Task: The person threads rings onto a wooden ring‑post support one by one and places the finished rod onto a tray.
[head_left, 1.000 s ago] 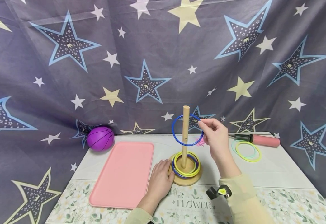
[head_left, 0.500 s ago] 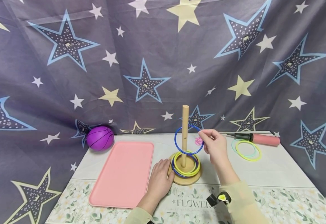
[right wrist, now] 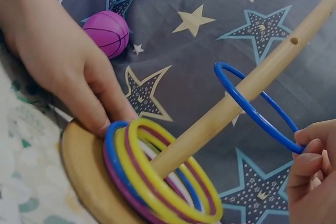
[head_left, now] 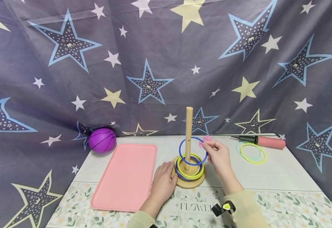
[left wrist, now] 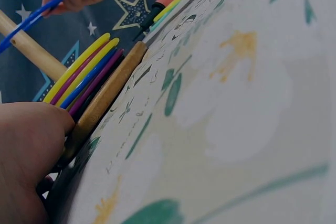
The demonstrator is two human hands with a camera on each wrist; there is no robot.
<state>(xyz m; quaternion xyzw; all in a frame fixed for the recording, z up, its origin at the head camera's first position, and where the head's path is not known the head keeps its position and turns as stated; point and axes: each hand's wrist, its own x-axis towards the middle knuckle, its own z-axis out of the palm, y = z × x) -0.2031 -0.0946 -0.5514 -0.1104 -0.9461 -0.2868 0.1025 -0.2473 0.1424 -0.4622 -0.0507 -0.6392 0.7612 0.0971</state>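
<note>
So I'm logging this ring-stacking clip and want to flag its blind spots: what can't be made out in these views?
- Small pink thing: head view, partly behind the right hand; what it is stays unclear.
- Stacked coloured plastic rings: overlapping in every view, so no sure count.
- Round wooden base: left wrist view, near part hidden by the left hand.
- Blue plastic ring: right wrist view, pinched part covered by fingertips.

the small pink object (head_left: 205, 139) behind the right hand's fingers (head_left: 213, 146) is partly hidden and too small to identify.
</note>
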